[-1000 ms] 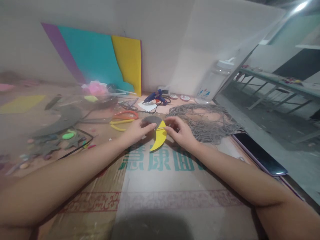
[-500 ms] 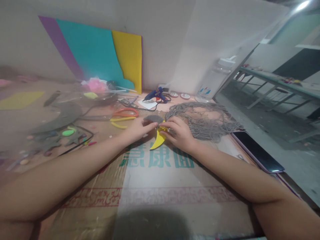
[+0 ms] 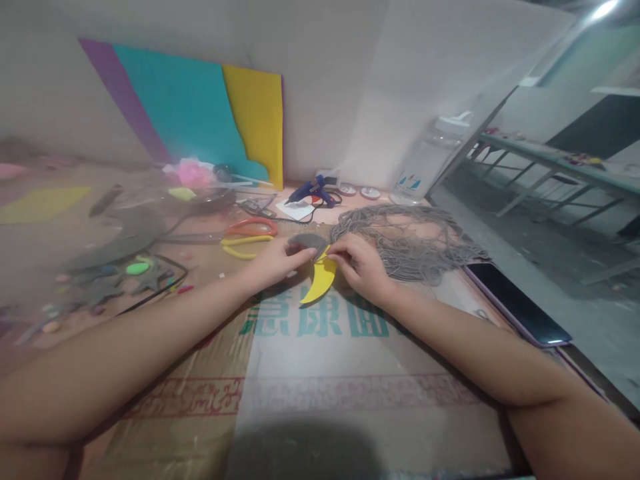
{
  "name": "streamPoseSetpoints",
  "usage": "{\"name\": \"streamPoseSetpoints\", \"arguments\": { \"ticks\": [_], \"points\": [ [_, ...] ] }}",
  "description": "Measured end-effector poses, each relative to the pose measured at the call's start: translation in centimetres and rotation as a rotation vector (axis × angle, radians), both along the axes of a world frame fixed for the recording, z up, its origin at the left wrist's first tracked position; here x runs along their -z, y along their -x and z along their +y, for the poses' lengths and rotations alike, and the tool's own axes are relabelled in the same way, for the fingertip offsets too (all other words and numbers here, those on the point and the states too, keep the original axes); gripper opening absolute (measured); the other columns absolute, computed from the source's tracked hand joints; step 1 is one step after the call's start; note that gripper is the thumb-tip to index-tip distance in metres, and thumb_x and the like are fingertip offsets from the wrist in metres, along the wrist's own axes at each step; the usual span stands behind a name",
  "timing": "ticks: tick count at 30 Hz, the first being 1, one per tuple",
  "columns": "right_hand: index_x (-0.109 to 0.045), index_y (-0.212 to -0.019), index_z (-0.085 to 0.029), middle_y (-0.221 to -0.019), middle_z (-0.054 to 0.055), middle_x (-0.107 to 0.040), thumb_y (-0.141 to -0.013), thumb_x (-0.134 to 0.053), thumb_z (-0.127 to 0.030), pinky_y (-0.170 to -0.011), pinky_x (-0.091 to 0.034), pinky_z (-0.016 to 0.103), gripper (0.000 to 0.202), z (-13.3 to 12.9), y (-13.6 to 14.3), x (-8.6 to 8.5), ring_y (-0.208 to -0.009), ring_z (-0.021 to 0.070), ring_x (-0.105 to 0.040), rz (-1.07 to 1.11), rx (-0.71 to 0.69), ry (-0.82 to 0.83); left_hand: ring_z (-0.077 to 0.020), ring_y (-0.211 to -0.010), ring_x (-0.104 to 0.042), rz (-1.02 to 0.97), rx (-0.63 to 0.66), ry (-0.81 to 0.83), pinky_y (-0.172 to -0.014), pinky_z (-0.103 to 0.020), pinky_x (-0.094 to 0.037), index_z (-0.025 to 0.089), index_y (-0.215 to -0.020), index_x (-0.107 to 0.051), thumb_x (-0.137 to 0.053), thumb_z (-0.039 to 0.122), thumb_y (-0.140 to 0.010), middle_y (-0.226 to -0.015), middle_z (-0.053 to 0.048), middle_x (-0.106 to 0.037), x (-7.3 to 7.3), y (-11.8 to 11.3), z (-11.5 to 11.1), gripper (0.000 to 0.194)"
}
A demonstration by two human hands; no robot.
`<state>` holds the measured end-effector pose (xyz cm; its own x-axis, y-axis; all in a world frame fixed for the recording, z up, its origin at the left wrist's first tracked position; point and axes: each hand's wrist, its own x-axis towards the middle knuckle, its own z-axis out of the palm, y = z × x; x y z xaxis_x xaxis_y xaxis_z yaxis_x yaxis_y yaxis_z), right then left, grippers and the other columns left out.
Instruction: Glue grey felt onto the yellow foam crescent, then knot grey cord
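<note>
A small crescent (image 3: 321, 281) lies over the cardboard, its lower part bare yellow and its upper part grey, apparently wound with cord. My left hand (image 3: 277, 265) is closed on the grey part, thumb on top. At the crescent's right edge, my right hand (image 3: 361, 268) pinches a thin grey cord where grey meets yellow; its fingertips partly hide the strand. Just behind that hand spreads a loose tangle of grey cord (image 3: 415, 243).
Scissors (image 3: 247, 247) with orange and yellow handles lie beyond my left hand. Further back are a blue glue gun (image 3: 311, 191) and a clear bottle (image 3: 425, 160). A phone (image 3: 517, 303) lies at the right edge. Grey shapes (image 3: 120, 233) and small beads sit left.
My right fingers have drawn together into a pinch at the crescent's edge, uncovering more of the yellow. My left hand keeps its grip.
</note>
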<state>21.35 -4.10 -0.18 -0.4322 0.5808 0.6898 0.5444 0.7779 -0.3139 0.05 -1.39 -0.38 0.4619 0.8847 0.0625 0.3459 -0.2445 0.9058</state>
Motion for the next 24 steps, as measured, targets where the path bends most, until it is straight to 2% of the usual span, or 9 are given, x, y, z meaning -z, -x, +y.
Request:
{"name": "streamPoseSetpoints", "arguments": {
  "ticks": [5,9,13,16,19,22,24],
  "points": [
    [-0.056,-0.089,-0.020,-0.081,0.003,-0.061,-0.097,-0.050,-0.025,-0.070,-0.044,0.029,0.011,-0.1,-0.1,0.1,-0.074,0.0159,-0.055,0.131,0.070,0.126,-0.0118,-0.058,-0.051,-0.002,-0.015,0.027,-0.054,-0.022,-0.037,0.014,-0.078,-0.064,-0.057,0.052,-0.084,-0.066,0.001,-0.059,0.2,0.0,0.1,0.039],
    [-0.050,-0.090,-0.022,-0.077,-0.001,-0.054,-0.099,-0.046,-0.034,-0.068,-0.042,0.028,0.016,0.7,-0.6,0.4,-0.069,0.0140,-0.050,0.400,0.181,0.262,-0.0120,-0.058,-0.052,-0.004,-0.021,0.042,-0.053,-0.022,-0.037,0.014,-0.080,-0.065,-0.058,0.054,-0.083,-0.068,0.000,-0.061,0.5,0.1,0.2,0.041],
    [-0.044,-0.083,-0.023,-0.071,-0.003,-0.046,-0.100,-0.043,-0.042,-0.061,-0.039,0.027,0.025,2.0,-1.5,0.5,-0.061,0.0127,-0.043,0.635,0.245,0.313,-0.0132,-0.060,-0.054,-0.020,-0.022,0.033,-0.055,-0.023,-0.039,0.014,-0.075,-0.063,-0.059,0.056,-0.083,-0.067,-0.001,-0.062,0.8,0.2,0.4,0.043],
    [-0.042,-0.075,-0.023,-0.068,-0.002,-0.045,-0.100,-0.040,-0.044,-0.060,-0.039,0.027,0.033,2.2,-1.8,0.3,-0.061,0.0134,-0.044,0.613,0.282,0.291,-0.0136,-0.059,-0.055,-0.015,-0.038,0.026,-0.055,-0.024,-0.039,0.015,-0.071,-0.061,-0.059,0.058,-0.083,-0.064,-0.001,-0.061,0.8,0.2,0.5,0.045],
    [-0.047,-0.075,-0.022,-0.067,-0.001,-0.049,-0.100,-0.043,-0.043,-0.064,-0.041,0.028,0.033,1.6,-1.6,0.1,-0.064,0.0140,-0.048,0.457,0.283,0.261,-0.0127,-0.056,-0.053,-0.023,-0.045,0.028,-0.053,-0.023,-0.039,0.015,-0.072,-0.062,-0.059,0.056,-0.083,-0.064,-0.001,-0.061,0.7,0.2,0.4,0.043],
    [-0.055,-0.086,-0.020,-0.075,0.000,-0.060,-0.095,-0.052,-0.036,-0.067,-0.044,0.028,0.019,0.8,-1.2,0.1,-0.068,0.0143,-0.054,0.338,0.227,0.243,-0.0122,-0.056,-0.053,-0.047,-0.054,0.023,-0.052,-0.022,-0.039,0.015,-0.076,-0.065,-0.059,0.052,-0.084,-0.065,0.000,-0.062,0.5,0.2,0.3,0.039],
    [-0.058,-0.096,-0.020,-0.089,0.003,-0.067,-0.094,-0.053,-0.033,-0.067,-0.046,0.028,0.014,0.5,-0.9,0.1,-0.071,0.0142,-0.058,0.330,0.154,0.280,-0.0122,-0.056,-0.053,-0.064,-0.082,0.023,-0.052,-0.022,-0.040,0.014,-0.080,-0.067,-0.060,0.050,-0.084,-0.067,-0.001,-0.063,0.4,0.1,0.2,0.037]
  ]
}}
